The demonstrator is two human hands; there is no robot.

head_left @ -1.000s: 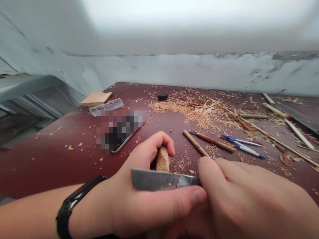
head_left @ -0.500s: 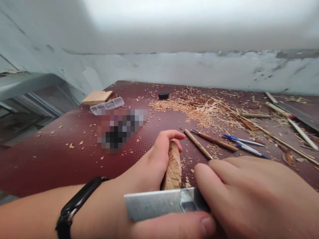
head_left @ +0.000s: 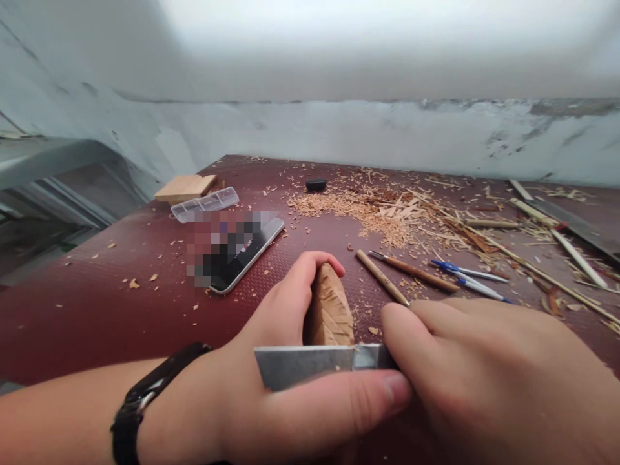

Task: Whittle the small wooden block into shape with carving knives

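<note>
My left hand (head_left: 290, 336), with a black band on its wrist, is wrapped round a carved piece of wood (head_left: 332, 310) with leaf-like grooves. My right hand (head_left: 484, 374) is closed round the handle of a utility knife, whose wide blade (head_left: 305, 361) points left. The blade lies across the near end of the wood, and the left thumb rests along its near side by the knife's handle. The handle is mostly hidden in my right fist. Just beyond my right hand lies a carving tool with a light wooden handle (head_left: 382, 278).
A brown-handled tool (head_left: 421, 272) and blue-white pens (head_left: 472, 278) lie to the right. Wood shavings (head_left: 387, 216) cover the table's back. A phone (head_left: 249, 255), a clear plastic case (head_left: 206, 205) and a wooden block (head_left: 186, 187) are at left.
The knife blade has shifted slightly away from me along the wood. The carved wood has turned so more of its grooved face shows, and my left fingers have moved a little left.
</note>
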